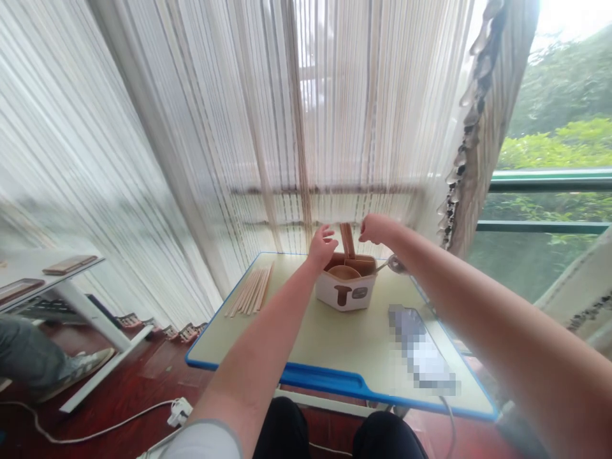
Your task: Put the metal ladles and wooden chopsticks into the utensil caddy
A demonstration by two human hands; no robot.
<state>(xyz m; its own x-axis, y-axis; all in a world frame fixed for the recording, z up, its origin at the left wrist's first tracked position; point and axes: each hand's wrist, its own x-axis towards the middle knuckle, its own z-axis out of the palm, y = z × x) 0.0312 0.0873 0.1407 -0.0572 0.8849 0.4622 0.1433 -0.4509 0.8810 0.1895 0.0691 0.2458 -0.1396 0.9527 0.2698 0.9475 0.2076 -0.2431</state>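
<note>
A white caddy (344,297) with a brown inside and a brown T-shaped mark stands on the table. Inside it are a round brown bowl-like piece (343,273) and an upright bundle of dark brown sticks, seemingly chopsticks (347,241). My left hand (324,245) is just left of the bundle, fingers apart and nothing visible in them. To the bundle's right, my right hand (374,229) is closed, fingers curled downward; whatever they may hold is hidden. A metal ladle or spoon (396,264) sits by the caddy's right side, partly behind my right forearm.
Pale wooden sticks (251,291) lie in a loose row on the left of the blue-edged table (299,331). A blurred-out flat device (423,349) rests at the right with a cable. Sheer curtains (268,127) hang behind. Another person's leg (33,357) shows at far left.
</note>
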